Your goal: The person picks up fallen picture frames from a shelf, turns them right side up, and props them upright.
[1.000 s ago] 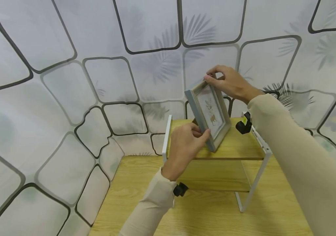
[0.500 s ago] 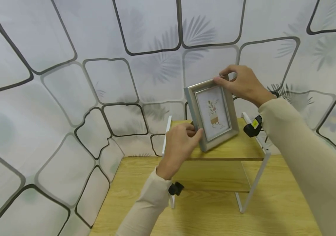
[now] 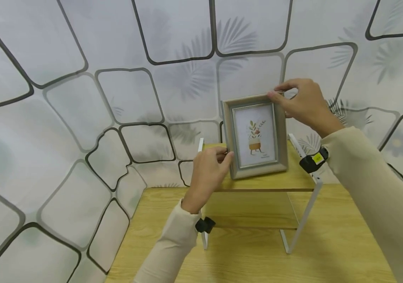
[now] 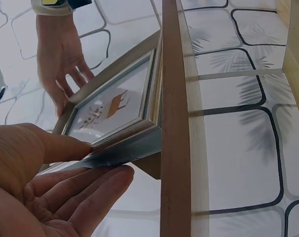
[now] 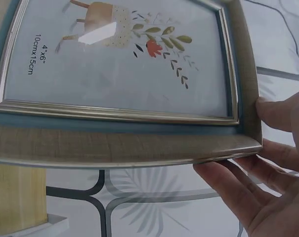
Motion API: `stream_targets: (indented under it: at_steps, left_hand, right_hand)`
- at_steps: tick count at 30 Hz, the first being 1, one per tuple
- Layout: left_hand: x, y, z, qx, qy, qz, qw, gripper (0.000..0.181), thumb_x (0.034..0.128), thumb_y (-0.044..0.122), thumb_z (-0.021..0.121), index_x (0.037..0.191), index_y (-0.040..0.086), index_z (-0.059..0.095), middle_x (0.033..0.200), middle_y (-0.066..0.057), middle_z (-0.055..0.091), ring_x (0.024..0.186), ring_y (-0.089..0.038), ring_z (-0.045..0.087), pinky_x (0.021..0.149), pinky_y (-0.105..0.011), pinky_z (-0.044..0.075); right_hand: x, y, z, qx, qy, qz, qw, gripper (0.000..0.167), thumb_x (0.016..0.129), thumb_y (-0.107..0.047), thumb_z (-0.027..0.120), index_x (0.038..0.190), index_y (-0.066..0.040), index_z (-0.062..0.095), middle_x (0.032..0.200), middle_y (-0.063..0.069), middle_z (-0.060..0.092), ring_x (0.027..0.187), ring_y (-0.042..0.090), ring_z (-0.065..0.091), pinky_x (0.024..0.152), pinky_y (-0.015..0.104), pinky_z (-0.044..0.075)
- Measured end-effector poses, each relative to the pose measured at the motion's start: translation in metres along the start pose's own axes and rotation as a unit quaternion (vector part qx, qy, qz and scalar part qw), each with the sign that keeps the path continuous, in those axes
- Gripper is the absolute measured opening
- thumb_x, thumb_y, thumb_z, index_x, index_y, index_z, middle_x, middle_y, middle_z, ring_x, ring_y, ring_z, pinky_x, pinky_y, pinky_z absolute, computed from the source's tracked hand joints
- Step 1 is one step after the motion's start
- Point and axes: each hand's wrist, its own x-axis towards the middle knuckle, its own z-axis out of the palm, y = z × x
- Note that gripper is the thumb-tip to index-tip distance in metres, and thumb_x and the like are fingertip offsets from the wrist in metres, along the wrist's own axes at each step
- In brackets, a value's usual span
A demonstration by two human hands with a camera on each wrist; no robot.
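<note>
A picture frame [image 3: 281,133] with a potted-plant print stands upright on the top board of a small two-tier shelf [image 3: 251,184]. My left hand [image 3: 210,173] pinches its lower left edge, thumb on the front and fingers behind; the left wrist view shows this thumb [image 4: 65,148] on the rim. At the upper right corner my right hand [image 3: 307,104] holds the frame between thumb and fingers. Close up in the right wrist view, the frame's beige border [image 5: 114,145] surrounds the print, marked 4"x6", and the fingertips touch the corner.
The shelf has white metal side legs [image 3: 304,220] and a lower board [image 3: 251,212]. It stands on a wood-grain surface [image 3: 258,259]. Behind and to the left rises a wall covering [image 3: 187,90] with rounded outlines and leaf prints.
The picture frame has turned from an angled position to face me more squarely. My right hand has moved right with its corner, and my left hand has shifted slightly left.
</note>
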Motion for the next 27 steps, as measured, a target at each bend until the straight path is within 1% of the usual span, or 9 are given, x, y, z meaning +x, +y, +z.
stream_targets:
  at_steps: [3,8,10,13,17,23,27]
  left_hand:
    - [0.000,-0.002,-0.001,-0.007,0.002,-0.002,1.0000,0.027,0.0994,0.021,0.068,0.114,0.000,0.075,0.100,-0.010,0.077,0.089,-0.018,0.075,0.077,-0.034,0.061]
    - [0.001,-0.006,-0.002,-0.014,0.013,0.002,0.9998,0.023,0.0992,0.019,0.068,0.111,0.001,0.076,0.099,-0.011,0.077,0.086,-0.019,0.075,0.076,-0.033,0.061]
    - [0.002,-0.007,-0.003,-0.016,0.014,0.002,0.9998,0.022,0.0994,0.018,0.068,0.110,0.001,0.077,0.099,-0.011,0.077,0.086,-0.019,0.075,0.075,-0.033,0.061]
    - [0.002,-0.007,-0.003,-0.019,0.015,0.001,0.9997,0.022,0.0991,0.018,0.068,0.110,0.001,0.077,0.099,-0.010,0.077,0.086,-0.019,0.075,0.076,-0.034,0.061]
    - [0.003,-0.007,-0.004,-0.016,0.019,0.004,0.9997,0.021,0.0986,0.017,0.068,0.108,0.002,0.078,0.098,-0.010,0.077,0.086,-0.019,0.075,0.077,-0.035,0.061]
    - [0.002,-0.008,-0.004,-0.012,0.021,0.005,0.9997,0.020,0.0985,0.017,0.069,0.107,0.002,0.078,0.097,-0.011,0.077,0.085,-0.019,0.075,0.075,-0.035,0.061]
    - [0.002,-0.007,-0.003,-0.014,0.022,0.006,0.9996,0.019,0.0986,0.017,0.068,0.106,0.002,0.078,0.096,-0.010,0.077,0.083,-0.019,0.075,0.074,-0.033,0.061]
  right_hand:
    - [-0.005,-0.002,0.000,0.018,0.013,0.015,0.9996,0.059,0.097,-0.047,0.066,0.127,0.003,0.066,0.141,0.025,0.054,0.054,0.008,0.067,0.054,0.020,0.056]
    - [-0.014,-0.006,0.000,0.042,0.031,0.020,0.9984,0.052,0.097,-0.041,0.068,0.124,0.004,0.067,0.133,0.021,0.057,0.059,0.007,0.064,0.056,0.025,0.059]
    - [-0.017,-0.007,0.000,0.040,0.037,0.019,0.9983,0.051,0.097,-0.040,0.068,0.123,0.004,0.067,0.127,0.020,0.060,0.059,0.006,0.064,0.056,0.024,0.058]
    - [-0.019,-0.008,0.000,0.034,0.048,0.019,0.9981,0.050,0.097,-0.039,0.068,0.121,0.004,0.068,0.123,0.020,0.062,0.057,0.004,0.064,0.054,0.023,0.057]
    - [-0.021,-0.010,0.001,0.021,0.057,0.017,0.9980,0.049,0.097,-0.039,0.067,0.120,0.004,0.069,0.124,0.023,0.064,0.052,0.001,0.063,0.051,0.020,0.055]
    - [-0.021,-0.011,0.001,0.006,0.051,0.019,0.9985,0.051,0.098,-0.040,0.066,0.124,0.004,0.068,0.129,0.028,0.062,0.049,0.001,0.064,0.049,0.015,0.050]
    - [-0.021,-0.010,0.001,-0.001,0.053,0.017,0.9985,0.051,0.098,-0.040,0.065,0.124,0.004,0.068,0.125,0.028,0.064,0.048,-0.002,0.062,0.048,0.014,0.049]
